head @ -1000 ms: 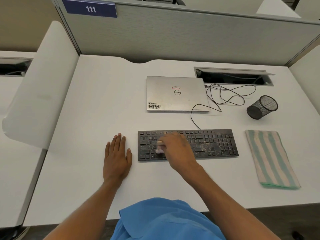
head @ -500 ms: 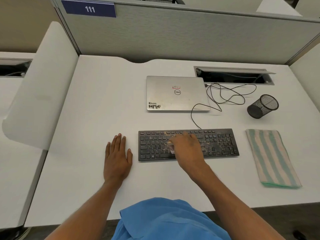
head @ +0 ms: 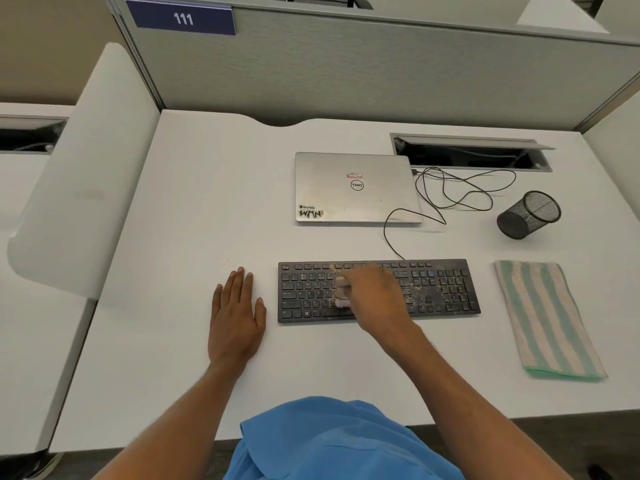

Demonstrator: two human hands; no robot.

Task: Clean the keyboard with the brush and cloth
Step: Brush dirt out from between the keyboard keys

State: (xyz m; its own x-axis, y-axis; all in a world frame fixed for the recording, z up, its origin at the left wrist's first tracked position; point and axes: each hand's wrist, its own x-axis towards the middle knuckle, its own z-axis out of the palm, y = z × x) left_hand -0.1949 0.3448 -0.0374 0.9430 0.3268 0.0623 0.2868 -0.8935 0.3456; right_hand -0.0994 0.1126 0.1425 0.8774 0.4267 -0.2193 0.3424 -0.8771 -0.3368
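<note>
Right hand (head: pixel 375 296) grips brush (head: pixel 343 293) on gritty keyboard (head: pixel 445 292); left hand (head: pixel 237 320) lies flat on tabletop (head: pixel 207 202); unsteadied keyboard may slide.

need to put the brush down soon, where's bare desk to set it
Widest bare desk lies left of the laptop, beyond the left hand. A strip runs between laptop and keyboard. Crowded on the right: looped cable, tipped mesh cup, striped cloth.
</note>
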